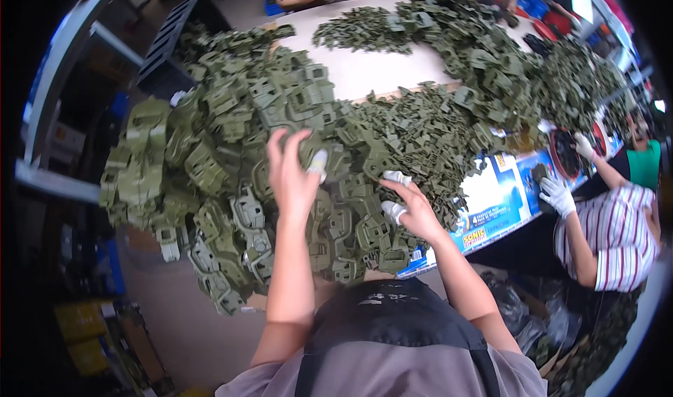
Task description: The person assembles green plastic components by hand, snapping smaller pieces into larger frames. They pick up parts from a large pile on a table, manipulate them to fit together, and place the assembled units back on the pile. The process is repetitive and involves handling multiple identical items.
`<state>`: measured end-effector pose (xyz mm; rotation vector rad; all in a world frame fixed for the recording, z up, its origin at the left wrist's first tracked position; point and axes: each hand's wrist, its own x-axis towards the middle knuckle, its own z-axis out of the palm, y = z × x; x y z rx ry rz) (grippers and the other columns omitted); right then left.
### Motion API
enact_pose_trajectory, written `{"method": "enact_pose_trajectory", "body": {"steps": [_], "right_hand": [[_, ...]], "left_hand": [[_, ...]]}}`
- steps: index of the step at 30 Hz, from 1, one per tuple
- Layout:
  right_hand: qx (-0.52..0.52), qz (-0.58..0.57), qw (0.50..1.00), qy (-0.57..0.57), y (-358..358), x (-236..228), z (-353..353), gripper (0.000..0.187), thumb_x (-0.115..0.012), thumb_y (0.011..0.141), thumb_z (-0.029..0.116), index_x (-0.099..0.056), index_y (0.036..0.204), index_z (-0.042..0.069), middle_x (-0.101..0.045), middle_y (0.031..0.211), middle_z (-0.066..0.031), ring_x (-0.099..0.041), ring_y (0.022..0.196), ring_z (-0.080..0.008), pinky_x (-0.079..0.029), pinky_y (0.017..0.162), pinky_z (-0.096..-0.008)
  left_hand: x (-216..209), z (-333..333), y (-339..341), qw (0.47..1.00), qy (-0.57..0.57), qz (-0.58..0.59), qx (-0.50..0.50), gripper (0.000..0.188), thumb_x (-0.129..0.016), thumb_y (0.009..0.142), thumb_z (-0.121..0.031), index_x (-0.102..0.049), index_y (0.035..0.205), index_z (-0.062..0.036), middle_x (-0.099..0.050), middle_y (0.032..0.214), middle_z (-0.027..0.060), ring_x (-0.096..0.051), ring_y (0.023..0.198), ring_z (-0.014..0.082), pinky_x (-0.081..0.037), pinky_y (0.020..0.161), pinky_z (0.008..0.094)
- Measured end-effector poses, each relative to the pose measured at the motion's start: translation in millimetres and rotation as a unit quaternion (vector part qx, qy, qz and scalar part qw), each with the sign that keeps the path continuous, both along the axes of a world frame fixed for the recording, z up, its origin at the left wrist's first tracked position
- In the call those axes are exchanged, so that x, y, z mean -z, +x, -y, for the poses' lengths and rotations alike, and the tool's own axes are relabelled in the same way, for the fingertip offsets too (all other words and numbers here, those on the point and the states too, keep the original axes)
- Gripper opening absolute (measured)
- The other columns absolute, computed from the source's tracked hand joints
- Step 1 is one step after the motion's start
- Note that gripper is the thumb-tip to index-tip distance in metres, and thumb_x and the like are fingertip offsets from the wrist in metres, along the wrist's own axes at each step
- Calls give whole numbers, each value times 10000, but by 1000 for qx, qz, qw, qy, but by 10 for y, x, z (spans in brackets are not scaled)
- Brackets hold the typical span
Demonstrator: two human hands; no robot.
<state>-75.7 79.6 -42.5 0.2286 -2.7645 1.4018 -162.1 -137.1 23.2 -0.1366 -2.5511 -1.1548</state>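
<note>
My left hand [291, 180] hovers over a big heap of olive-green moulded plastic vehicle-body parts [245, 110]. Its fingers are spread, the thumb wears a white finger cover, and nothing shows in its grasp. To its right, my right hand [418, 213] is held low, where the large parts meet a pile of small green plastic pieces [420, 131]. White covers sit on its thumb and a fingertip, which are apart with no part visible between them. Between the hands lie more of the green body parts [350, 218], some nested or overlapping.
A dark crate [184, 43] leans at the back left of the table [364, 71]. At the right, a co-worker's white-gloved hand [558, 196] holds a dark part beside a red-rimmed basket [566, 153]. A printed blue sheet [501, 201] covers the table's right edge. Another person sits across.
</note>
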Motion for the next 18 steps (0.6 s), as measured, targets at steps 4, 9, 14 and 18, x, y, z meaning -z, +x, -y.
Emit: {"method": "enact_pose_trajectory", "body": {"steps": [4,9,14,18], "right_hand": [[112,73,964,-229,251,-17,-231,383,-590,830,115,-530,1203,51,-549,1209,-109,-495,1151,-216,-372,968,-324],[-343,200,828,-396,557,-330,-258,620,-581,854,210,-297,1389,80,-284,1430,-91,-269,1312,-193,-284,1036,-322],[-116,285,815,-490,1099,-157,-174,694,-593,798,66,-248,1400,84,-364,1362,-130,-315,1269,-171,-298,1008,-293],[26,168,938,-302,1133,-35,-116,752,-592,778,76,-186,1411,72,-321,1392,-206,-365,1271,-285,-337,1005,-343]], "left_hand": [[-146,250,529,970,44,-174,163,401,-774,606,-140,-605,965,-87,-438,1253,164,-484,1104,334,-389,926,418],[111,225,895,823,373,33,428,449,-779,647,-231,-527,992,-95,-456,1206,245,-474,1122,342,-408,916,448],[161,-330,1212,887,383,149,213,867,-729,701,-280,-218,1393,-173,-347,1346,187,-440,1148,301,-358,964,427],[574,-603,1719,924,182,193,275,1159,-774,646,-147,80,1429,-122,-273,1366,199,-342,1243,285,-338,995,412]]}}
